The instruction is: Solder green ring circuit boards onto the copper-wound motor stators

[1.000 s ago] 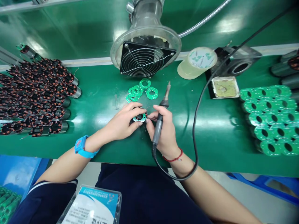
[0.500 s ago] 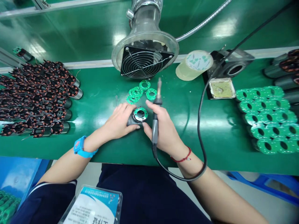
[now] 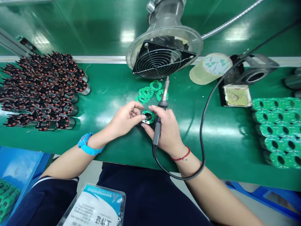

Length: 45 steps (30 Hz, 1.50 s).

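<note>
My right hand [image 3: 168, 128] is wrapped around a soldering iron [image 3: 158, 130], whose metal tip points away from me, toward the fan. The same hand's thumb and fingertips also touch a motor stator with a green ring-shaped circuit board [image 3: 150, 120] on its top. My left hand [image 3: 127, 119] is closed at the board's left side, thumb on its edge and the other fingers curled. The stator's body is mostly hidden by both hands. Just beyond lie several loose ring-shaped circuit boards [image 3: 146, 92], one partly covered by the iron.
Rows of wound stators [image 3: 67, 123] stand at the left. A fume extractor fan [image 3: 162, 61] hangs over the back. Behind right are a tape roll [image 3: 207, 70], an iron stand [image 3: 252, 73] and a sponge [image 3: 237, 95]. Green-topped stators [image 3: 270, 129] fill the right. The iron's cable [image 3: 202, 135] loops over my right forearm.
My left hand has shifted from around the stator's side to its board, with fingers curling in. The stator has turned slightly. My right hand still holds the iron. The whole view has shifted.
</note>
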Tool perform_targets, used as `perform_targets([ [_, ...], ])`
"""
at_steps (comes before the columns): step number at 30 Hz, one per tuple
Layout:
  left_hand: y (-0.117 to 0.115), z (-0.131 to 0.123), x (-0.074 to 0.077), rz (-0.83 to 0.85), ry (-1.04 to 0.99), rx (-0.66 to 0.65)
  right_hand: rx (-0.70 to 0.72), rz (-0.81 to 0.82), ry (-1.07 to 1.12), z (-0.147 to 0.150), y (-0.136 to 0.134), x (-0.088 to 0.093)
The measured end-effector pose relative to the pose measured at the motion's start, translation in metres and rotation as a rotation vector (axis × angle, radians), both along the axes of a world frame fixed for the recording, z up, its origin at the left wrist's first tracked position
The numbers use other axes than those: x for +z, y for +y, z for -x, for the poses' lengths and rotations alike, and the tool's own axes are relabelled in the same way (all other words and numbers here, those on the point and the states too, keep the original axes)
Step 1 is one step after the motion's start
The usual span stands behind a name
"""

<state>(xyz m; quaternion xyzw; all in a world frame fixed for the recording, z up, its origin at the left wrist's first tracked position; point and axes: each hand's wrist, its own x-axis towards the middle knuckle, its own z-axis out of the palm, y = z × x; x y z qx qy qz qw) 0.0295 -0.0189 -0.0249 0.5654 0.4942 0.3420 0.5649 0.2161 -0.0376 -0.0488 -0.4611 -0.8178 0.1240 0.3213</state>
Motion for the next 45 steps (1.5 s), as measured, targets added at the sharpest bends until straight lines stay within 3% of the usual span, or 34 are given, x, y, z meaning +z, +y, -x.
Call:
perform_targets([
  [3, 0.004, 0.011, 0.002, 0.012, 0.039, -0.065, 0.014, -0.043, 0.024, 0.000, -0.001, 0.002],
  [6, 0.010, 0.024, 0.007, 0.071, 0.122, -0.214, 0.055, -0.087, 0.061, -0.001, -0.002, 0.005],
  [9, 0.012, 0.024, 0.010, 0.121, 0.110, -0.290, 0.106, -0.076, 0.096, -0.001, -0.004, 0.008],
  [15, 0.007, 0.006, 0.008, 0.109, 0.030, -0.203, 0.195, -0.045, 0.116, 0.002, -0.005, 0.012],
  [21, 0.006, 0.002, 0.008, 0.060, 0.105, -0.088, 0.114, -0.046, 0.085, 0.001, -0.005, 0.011],
  [31, 0.005, -0.005, 0.003, -0.324, 0.428, 0.061, 0.036, -0.035, 0.293, -0.008, -0.011, 0.010],
  [36, 0.009, -0.007, 0.001, -0.321, 0.487, 0.096, -0.034, 0.032, 0.501, -0.016, -0.019, -0.001],
  [45, 0.009, -0.011, -0.002, -0.382, 0.517, 0.148, -0.038, -0.040, 0.494, -0.016, -0.019, -0.004],
])
